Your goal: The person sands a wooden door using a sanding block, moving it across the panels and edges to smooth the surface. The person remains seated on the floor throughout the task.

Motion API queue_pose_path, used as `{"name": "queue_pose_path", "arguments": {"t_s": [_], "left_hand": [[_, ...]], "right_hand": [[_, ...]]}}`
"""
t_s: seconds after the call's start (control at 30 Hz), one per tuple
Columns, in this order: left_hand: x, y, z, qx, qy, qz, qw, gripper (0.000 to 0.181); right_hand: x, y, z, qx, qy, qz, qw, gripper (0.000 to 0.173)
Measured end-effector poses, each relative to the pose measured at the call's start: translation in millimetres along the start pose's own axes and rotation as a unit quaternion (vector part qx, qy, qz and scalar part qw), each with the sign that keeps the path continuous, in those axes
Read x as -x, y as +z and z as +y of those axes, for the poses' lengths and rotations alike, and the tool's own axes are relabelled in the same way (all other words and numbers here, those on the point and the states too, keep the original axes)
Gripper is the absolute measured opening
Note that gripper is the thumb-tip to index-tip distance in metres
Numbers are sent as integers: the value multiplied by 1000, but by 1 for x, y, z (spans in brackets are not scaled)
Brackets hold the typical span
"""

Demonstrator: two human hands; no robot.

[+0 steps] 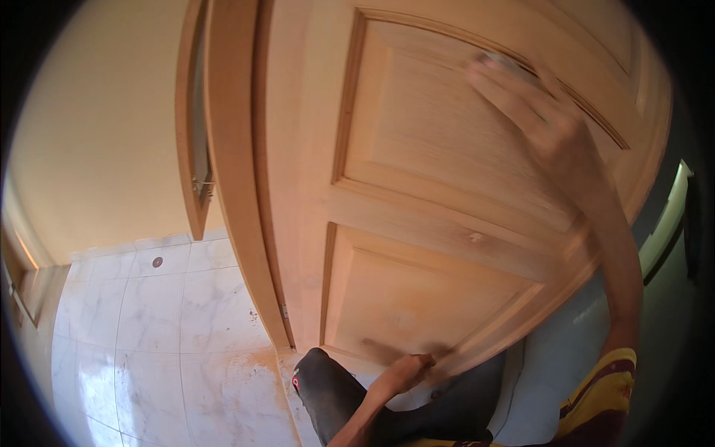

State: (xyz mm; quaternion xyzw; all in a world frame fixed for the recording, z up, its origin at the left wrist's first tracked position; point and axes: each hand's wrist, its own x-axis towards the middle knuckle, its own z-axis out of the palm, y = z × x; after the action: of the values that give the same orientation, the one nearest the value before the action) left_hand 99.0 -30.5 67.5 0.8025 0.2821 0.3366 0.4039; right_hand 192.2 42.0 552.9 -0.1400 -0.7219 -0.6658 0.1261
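Observation:
A panelled wooden door (435, 207) stands before me, its bare surface pale and dusty. My right hand (536, 109) reaches to the upper panel, blurred, and presses a small pale sheet or pad (503, 61), too blurred to name, near the panel's top moulding. Low down, my left hand (409, 371) is loosely curled in front of the lower panel (424, 285), above my legs; whether anything is inside its fingers cannot be seen. A light scuffed spot (476, 237) marks the rail between the two panels.
The wooden door frame (237, 167) rises left of the door, with a hinge low down. Beside it a narrow wooden-framed piece (190, 123) with wires stands against the cream wall (106, 128). Marble-look floor tiles (151, 313) carry brownish dust and a small round disc (157, 262).

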Motion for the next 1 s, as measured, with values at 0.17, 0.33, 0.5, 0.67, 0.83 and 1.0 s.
{"name": "queue_pose_path", "arguments": {"t_s": [0.17,0.33,0.5,0.67,0.83,1.0], "left_hand": [[-9,-86,70,-2,-116,136,984,16],[-76,-198,186,-141,232,447,852,20],[-139,-278,251,-493,275,516,644,64],[-186,-241,261,-461,318,486,671,73],[-152,-118,269,-148,354,217,898,67],[-130,-56,242,109,283,108,947,54]], "right_hand": [[-6,15,-15,-64,10,15,998,41],[0,10,2,-17,57,-5,998,48],[119,-95,6,-184,284,-90,937,40],[207,-156,-44,-494,607,78,618,42],[250,-133,-127,-623,633,258,380,35],[239,-117,-163,-657,690,274,133,30]]}}
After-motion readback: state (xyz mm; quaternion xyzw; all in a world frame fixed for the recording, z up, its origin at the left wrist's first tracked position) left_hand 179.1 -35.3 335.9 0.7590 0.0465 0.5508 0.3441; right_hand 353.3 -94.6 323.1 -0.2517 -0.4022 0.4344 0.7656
